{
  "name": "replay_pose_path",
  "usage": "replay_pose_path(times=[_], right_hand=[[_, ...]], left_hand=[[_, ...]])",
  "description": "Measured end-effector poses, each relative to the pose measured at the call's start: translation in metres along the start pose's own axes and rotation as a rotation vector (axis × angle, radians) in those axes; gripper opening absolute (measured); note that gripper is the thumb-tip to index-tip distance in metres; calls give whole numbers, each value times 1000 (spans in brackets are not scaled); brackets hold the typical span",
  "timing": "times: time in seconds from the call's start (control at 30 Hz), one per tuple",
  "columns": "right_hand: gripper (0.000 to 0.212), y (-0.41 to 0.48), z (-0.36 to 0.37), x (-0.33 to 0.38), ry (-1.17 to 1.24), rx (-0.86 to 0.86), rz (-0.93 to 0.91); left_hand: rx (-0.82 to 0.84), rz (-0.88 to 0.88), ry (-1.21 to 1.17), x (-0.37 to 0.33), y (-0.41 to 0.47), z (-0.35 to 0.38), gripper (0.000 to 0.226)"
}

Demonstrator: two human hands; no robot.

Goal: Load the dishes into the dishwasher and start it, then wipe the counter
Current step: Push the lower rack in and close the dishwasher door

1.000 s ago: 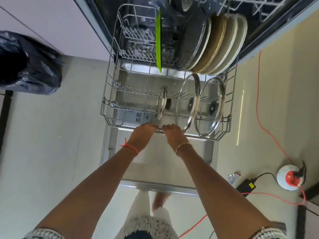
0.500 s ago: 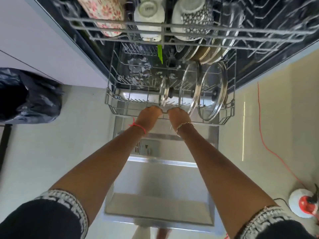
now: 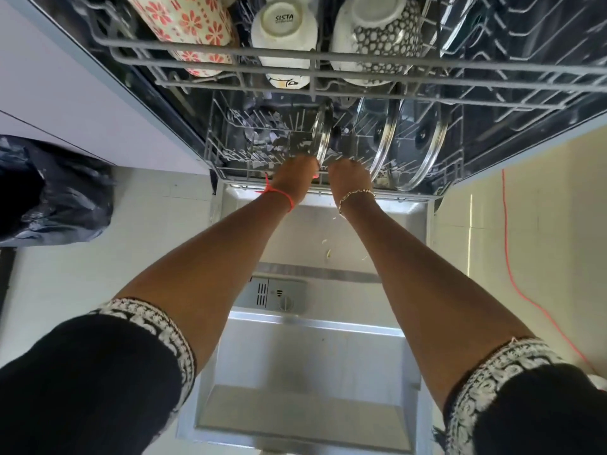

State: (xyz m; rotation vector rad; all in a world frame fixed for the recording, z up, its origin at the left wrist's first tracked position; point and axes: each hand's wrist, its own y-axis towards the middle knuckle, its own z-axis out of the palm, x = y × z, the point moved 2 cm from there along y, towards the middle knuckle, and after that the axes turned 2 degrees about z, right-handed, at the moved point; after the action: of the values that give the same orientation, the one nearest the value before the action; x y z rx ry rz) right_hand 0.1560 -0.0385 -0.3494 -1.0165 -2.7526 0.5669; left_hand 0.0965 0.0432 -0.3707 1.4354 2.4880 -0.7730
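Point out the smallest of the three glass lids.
The leftmost lid, just beyond the left hand and right hand gripping the lower rack; the middle lid and right lid are clearly wider.

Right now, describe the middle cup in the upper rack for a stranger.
In the open dishwasher, look at the upper rack. Three vessels sit in a row; the cup is the middle one. Plain white with SISTA on its base, it stands between a red-flowered mug and a black-patterned bowl.
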Motion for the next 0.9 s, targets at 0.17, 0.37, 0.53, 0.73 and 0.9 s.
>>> replay_pose_path(times=[0.17, 0.37, 0.53, 0.73, 0.9], right_hand=[[33, 20, -8, -2, 23, 1, 13], [36, 41, -20, -7, 78, 8, 22], [36, 44, -19, -8, 57, -25, 20], [36, 46, -14, -7, 53, -21, 11], [36, 52, -3, -8, 114, 15, 14]], left_hand=[[-19, 15, -9, 2, 17, -10, 27], [-30, -14, -25, -2, 37, -22, 29], [-60, 8, 5, 1, 42, -20, 29], [-70, 7, -16, 4, 42, -15, 28], [-34, 113, -8, 13, 33, -4, 41]])
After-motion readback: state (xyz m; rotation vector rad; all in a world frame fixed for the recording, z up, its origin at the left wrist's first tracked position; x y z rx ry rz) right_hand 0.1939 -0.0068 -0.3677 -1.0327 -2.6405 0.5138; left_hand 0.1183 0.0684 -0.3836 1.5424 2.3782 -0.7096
